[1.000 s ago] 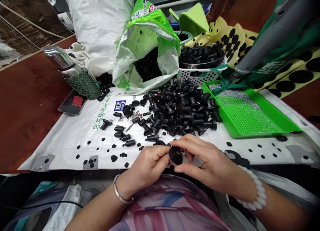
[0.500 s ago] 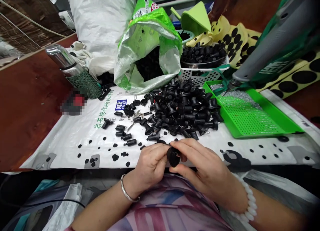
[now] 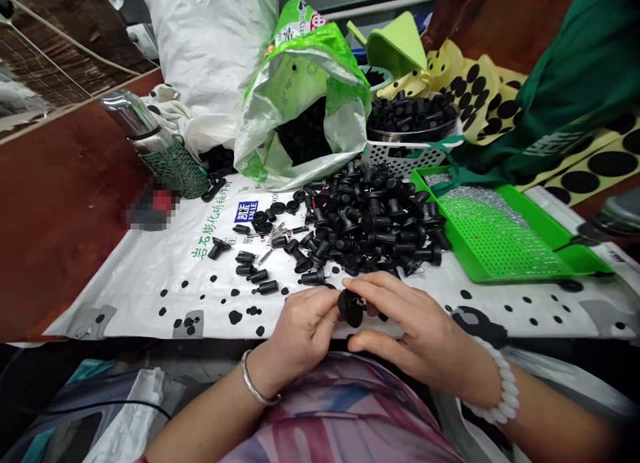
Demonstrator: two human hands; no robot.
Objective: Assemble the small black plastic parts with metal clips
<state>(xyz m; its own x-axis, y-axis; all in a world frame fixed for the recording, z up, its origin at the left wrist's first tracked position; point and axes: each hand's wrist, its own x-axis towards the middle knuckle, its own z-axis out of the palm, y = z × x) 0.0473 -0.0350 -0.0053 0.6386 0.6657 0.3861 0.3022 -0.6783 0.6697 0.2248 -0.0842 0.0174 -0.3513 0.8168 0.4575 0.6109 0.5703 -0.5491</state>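
Observation:
Both hands meet at the near edge of the table over a small round black plastic part (image 3: pixel 351 307). My left hand (image 3: pixel 305 333), with a silver bangle on the wrist, pinches the part from the left. My right hand (image 3: pixel 410 333), with a white bead bracelet, closes its fingers on it from the right and above. Just beyond the hands lies a heap of black plastic parts (image 3: pixel 373 219) on a white printed sack (image 3: pixel 150 276) spread over the table. Several loose black parts (image 3: pixel 253 276) and small metal pieces lie to the left of the heap.
A green perforated tray (image 3: pixel 505 233) sits at the right. Behind the heap stand a white basket with a bowl of black parts (image 3: pixel 413 126), a green-and-white bag (image 3: pixel 300 96) and a metal flask (image 3: pixel 150 143). A person's green sleeve (image 3: pixel 565 96) reaches in from the upper right.
The hands have stayed together on the black part, shifting only slightly. The grey arm-like object at the upper right has left that spot, and a green sleeve now shows there.

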